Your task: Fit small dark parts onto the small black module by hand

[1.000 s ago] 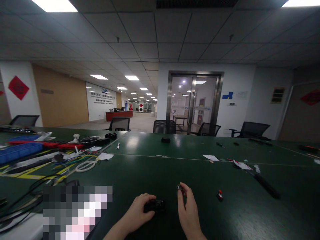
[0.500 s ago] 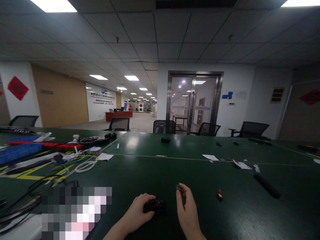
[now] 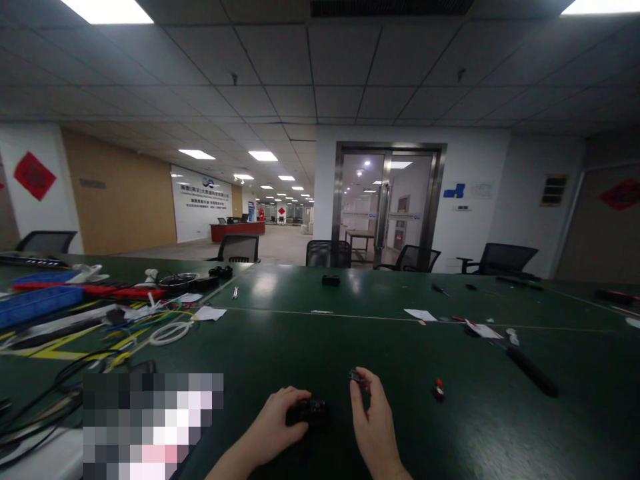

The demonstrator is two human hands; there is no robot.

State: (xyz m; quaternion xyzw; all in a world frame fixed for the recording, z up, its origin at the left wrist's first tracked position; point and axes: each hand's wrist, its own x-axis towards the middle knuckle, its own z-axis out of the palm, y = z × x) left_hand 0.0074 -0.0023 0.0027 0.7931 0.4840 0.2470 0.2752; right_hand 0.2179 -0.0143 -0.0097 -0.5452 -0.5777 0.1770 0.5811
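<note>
My left hand (image 3: 280, 421) is closed around the left end of a small black boxy device (image 3: 316, 412), thumb at the near side and fingers over the top. The device rests on the dark green table (image 3: 280, 347); its exact kind is too dark to make out. To the right of it, my right hand (image 3: 373, 413) pinches a small dark piece with a metallic glint (image 3: 355, 376) between thumb and fingertips, held apart from the device. Farther right lies a small red-and-black object (image 3: 439, 390), touched by neither hand.
A black-handled screwdriver (image 3: 533, 371) lies at the right. Paper scraps (image 3: 421, 315) and a second black device (image 3: 331, 280) sit farther back. Cables (image 3: 170, 332), blue trays (image 3: 40, 307) and tools crowd the left. Pixelation hides an area at the lower left.
The small piece in my right hand has turned slightly and shifted a little to the left. My left hand stays in place on the black device.
</note>
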